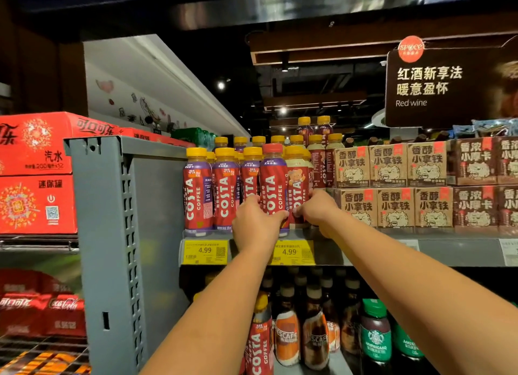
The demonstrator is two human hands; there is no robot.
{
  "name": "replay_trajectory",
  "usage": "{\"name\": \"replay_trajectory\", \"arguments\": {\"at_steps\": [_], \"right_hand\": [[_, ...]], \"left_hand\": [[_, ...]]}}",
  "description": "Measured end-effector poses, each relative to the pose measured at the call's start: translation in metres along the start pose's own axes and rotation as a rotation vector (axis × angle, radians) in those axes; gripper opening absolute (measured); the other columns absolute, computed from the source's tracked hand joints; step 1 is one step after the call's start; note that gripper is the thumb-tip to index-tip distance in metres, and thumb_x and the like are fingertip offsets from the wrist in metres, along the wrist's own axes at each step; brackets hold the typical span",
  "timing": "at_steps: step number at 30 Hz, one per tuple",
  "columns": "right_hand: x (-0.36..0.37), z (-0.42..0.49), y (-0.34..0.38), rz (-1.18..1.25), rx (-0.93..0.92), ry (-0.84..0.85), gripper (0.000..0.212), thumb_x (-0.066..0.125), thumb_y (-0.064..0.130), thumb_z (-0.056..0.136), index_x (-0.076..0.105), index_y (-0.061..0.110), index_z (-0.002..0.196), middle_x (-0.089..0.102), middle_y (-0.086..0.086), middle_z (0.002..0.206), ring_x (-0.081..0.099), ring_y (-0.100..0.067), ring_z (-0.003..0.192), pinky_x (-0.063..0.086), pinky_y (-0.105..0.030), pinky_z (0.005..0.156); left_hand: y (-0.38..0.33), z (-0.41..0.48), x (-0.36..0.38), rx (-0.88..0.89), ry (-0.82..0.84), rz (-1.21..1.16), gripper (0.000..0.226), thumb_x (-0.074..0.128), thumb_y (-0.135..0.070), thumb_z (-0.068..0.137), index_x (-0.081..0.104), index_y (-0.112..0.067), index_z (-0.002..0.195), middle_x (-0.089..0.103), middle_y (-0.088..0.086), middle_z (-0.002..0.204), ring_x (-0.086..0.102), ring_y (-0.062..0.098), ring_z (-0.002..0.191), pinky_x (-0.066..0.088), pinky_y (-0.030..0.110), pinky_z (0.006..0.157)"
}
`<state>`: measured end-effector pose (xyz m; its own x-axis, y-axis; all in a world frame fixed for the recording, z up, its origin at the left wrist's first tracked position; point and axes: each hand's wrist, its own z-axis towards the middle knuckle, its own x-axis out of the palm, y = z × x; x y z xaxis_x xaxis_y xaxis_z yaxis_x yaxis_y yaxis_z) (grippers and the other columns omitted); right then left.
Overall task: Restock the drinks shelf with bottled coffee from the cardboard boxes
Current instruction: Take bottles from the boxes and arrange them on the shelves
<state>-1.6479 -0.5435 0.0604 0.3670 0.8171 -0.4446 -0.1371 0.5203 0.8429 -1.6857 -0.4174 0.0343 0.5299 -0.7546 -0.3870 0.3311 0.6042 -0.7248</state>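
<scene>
While left hand (253,220) grips red-capped bottle (273,178), right hand (318,210) grips neighbouring cream bottle (297,175).

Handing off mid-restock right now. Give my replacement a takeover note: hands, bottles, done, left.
Left hand grips the red-capped Costa bottle; right hand grips the cream-labelled bottle beside it.
Both stand at the shelf front edge.
Done: yellow-capped Costa bottles fill the rows to the left.
Left: seat both, release, fetch more; supply boxes are out of view.

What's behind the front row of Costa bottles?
More yellow-capped bottles, only caps and shoulders showing. The front row covers the rest, so how deep they go cannot be seen.
</scene>
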Motion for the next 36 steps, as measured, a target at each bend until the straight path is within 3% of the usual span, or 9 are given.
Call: {"name": "replay_trajectory", "arguments": {"at_steps": [6,12,17,22,28,36], "right_hand": [[-0.013,0.0,-0.009,-0.06,-0.017,-0.07,0.032,0.062,0.007,0.087,0.061,0.004,0.118,0.064,-0.015,0.116,0.06,-0.032,0.106,0.05,-0.041,0.094],[-0.007,0.001,-0.014,-0.083,-0.043,-0.142,0.037,0.071,0.019,0.08,0.062,0.009,0.115,0.066,-0.011,0.112,0.063,-0.029,0.1,0.053,-0.041,0.089],[-0.006,0.003,-0.017,-0.135,-0.05,-0.169,0.035,0.069,0.016,0.083,0.06,0.005,0.116,0.064,-0.014,0.114,0.061,-0.031,0.103,0.052,-0.035,0.086],[-0.002,-0.001,-0.015,-0.261,-0.099,-0.239,0.036,0.064,0.019,0.087,0.058,0.001,0.118,0.063,-0.017,0.117,0.061,-0.033,0.106,0.05,-0.036,0.085],[-0.001,0.003,-0.02,-0.325,-0.124,-0.245,0.032,0.064,0.019,0.085,0.061,0.004,0.113,0.065,-0.016,0.114,0.061,-0.034,0.103,0.044,-0.03,0.074],[-0.001,0.002,-0.02,-0.34,-0.15,-0.245,0.031,0.064,0.024,0.086,0.064,0.005,0.11,0.066,-0.015,0.112,0.062,-0.033,0.101,0.043,-0.029,0.072]], "left_hand": [[-0.008,0.0,0.008,-0.007,-0.03,0.063,0.058,0.075,-0.044,0.076,0.05,-0.014,0.12,0.056,0.004,0.12,0.055,0.024,0.11,0.038,0.029,0.075],[-0.008,0.007,0.02,0.028,-0.048,0.212,0.058,0.071,-0.051,0.077,0.052,-0.013,0.117,0.057,0.005,0.118,0.057,0.026,0.107,0.044,0.036,0.076],[-0.002,0.012,0.02,0.05,-0.05,0.188,0.043,0.066,-0.046,0.079,0.06,-0.013,0.106,0.064,0.004,0.105,0.06,0.024,0.096,0.04,0.03,0.068],[-0.001,0.017,0.025,0.058,-0.067,0.251,0.048,0.069,-0.048,0.08,0.06,-0.011,0.11,0.063,0.005,0.109,0.061,0.025,0.1,0.041,0.031,0.069],[0.002,0.021,0.033,0.061,-0.077,0.268,0.036,0.067,-0.044,0.084,0.067,-0.011,0.097,0.068,0.005,0.098,0.063,0.024,0.091,0.045,0.033,0.065],[0.003,0.018,0.032,0.084,-0.074,0.254,0.033,0.064,-0.043,0.086,0.067,-0.011,0.096,0.068,0.004,0.096,0.063,0.024,0.089,0.043,0.03,0.063]]}}
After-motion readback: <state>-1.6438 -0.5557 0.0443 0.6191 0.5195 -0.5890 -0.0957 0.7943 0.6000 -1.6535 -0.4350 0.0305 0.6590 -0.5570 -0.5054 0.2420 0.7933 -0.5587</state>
